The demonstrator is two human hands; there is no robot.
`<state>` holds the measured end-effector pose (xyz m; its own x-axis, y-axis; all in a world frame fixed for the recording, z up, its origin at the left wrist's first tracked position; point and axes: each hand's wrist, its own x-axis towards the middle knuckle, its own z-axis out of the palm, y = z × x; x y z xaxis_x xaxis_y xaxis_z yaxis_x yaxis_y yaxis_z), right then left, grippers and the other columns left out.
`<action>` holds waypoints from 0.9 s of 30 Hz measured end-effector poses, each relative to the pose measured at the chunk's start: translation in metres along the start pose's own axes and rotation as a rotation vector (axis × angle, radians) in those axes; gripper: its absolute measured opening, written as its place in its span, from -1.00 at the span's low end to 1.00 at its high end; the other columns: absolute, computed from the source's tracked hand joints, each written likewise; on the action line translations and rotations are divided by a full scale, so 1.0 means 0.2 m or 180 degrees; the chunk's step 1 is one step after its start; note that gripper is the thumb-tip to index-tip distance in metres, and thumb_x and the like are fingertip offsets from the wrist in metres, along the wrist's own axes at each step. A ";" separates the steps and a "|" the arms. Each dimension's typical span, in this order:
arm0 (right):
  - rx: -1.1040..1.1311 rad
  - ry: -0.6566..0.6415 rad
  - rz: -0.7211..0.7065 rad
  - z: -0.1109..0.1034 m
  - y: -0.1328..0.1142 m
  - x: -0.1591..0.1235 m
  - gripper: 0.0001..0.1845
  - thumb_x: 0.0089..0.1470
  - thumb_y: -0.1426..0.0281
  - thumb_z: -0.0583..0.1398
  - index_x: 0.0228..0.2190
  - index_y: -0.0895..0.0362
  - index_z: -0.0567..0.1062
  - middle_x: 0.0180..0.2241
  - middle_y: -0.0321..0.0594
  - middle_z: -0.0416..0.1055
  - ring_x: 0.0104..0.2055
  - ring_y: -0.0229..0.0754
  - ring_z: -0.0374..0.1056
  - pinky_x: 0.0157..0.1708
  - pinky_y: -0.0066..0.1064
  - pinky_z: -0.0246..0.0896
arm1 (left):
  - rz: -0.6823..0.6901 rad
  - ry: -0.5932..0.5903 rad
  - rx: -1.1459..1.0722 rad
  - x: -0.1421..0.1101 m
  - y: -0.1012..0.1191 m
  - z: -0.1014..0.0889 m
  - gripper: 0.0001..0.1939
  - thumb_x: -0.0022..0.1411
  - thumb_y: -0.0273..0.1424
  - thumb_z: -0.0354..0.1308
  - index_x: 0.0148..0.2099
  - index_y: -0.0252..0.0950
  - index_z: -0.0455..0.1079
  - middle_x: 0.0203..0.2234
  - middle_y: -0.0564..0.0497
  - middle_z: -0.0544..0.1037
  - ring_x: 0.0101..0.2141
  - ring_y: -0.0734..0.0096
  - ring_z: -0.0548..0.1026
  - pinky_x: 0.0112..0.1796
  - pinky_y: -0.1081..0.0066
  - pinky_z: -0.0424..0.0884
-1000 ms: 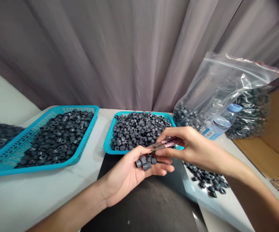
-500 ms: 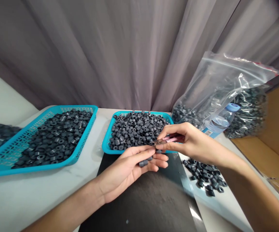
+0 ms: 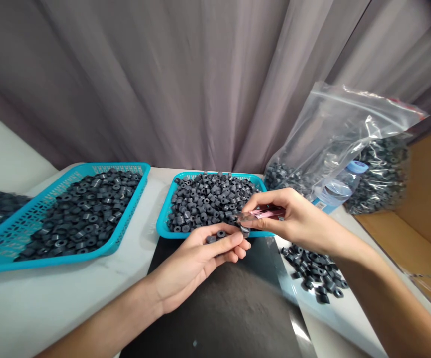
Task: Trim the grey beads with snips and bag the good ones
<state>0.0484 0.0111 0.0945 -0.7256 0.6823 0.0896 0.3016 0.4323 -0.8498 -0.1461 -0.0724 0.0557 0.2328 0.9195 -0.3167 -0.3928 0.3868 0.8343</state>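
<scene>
Left hand (image 3: pixel 195 261) cupped over the black mat (image 3: pixel 230 308), fingers curled round a few small grey rings (image 3: pixel 217 235), short matte cylinders with a centre hole. Right hand (image 3: pixel 293 221) pinches pink-handled metal tweezers (image 3: pixel 260 215), tips touching those rings, just before the teal plastic tray (image 3: pixel 162 219) heaped with more. Bottle (image 3: pixel 340 189) label too small to read; clear zip bag (image 3: pixel 335 134) glossy, crinkled.

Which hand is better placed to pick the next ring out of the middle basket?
Probably the right hand: it holds the tweezers with the tips at the middle basket, while the left hand is curled around several rings.
</scene>
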 end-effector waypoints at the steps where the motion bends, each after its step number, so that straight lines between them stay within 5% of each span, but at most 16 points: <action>1: -0.0002 0.0015 -0.0026 0.00 0.00 0.00 -0.81 0.16 0.26 0.29 -0.31 0.13 0.56 -0.38 -0.33 0.46 -0.34 -0.30 0.29 -0.36 -0.52 0.16 | -0.0016 -0.0001 0.0010 0.00 0.00 0.00 -0.87 0.21 -0.39 0.35 -0.18 -0.30 0.58 -0.34 0.05 0.65 -0.32 0.61 0.51 -0.20 0.58 0.43; 8: 0.0252 0.0353 -0.0223 -0.01 -0.01 -0.01 -0.88 0.16 0.35 0.29 -0.34 0.15 0.50 -0.38 -0.37 0.39 -0.33 -0.36 0.27 -0.38 -0.60 0.12 | -0.0066 -0.0160 0.0140 0.00 -0.01 0.00 -0.84 0.23 -0.38 0.33 -0.15 -0.31 0.51 -0.31 0.00 0.67 -0.27 0.54 0.58 -0.19 0.54 0.44; 27: 0.0283 0.0008 0.0000 -0.02 0.00 -0.01 -0.66 0.11 0.12 0.29 -0.30 0.16 0.51 -0.39 -0.31 0.36 -0.36 -0.30 0.23 -0.38 -0.53 0.15 | -0.0006 -0.0177 -0.0022 -0.01 0.01 0.02 -0.75 0.34 -0.37 0.20 0.00 -0.38 0.49 -0.13 -0.16 0.66 -0.08 0.32 0.59 0.03 0.39 0.43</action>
<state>0.0515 0.0126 0.0958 -0.7241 0.6837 0.0909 0.2453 0.3784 -0.8925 -0.1437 -0.0731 0.0588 0.2826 0.9136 -0.2925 -0.3983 0.3891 0.8306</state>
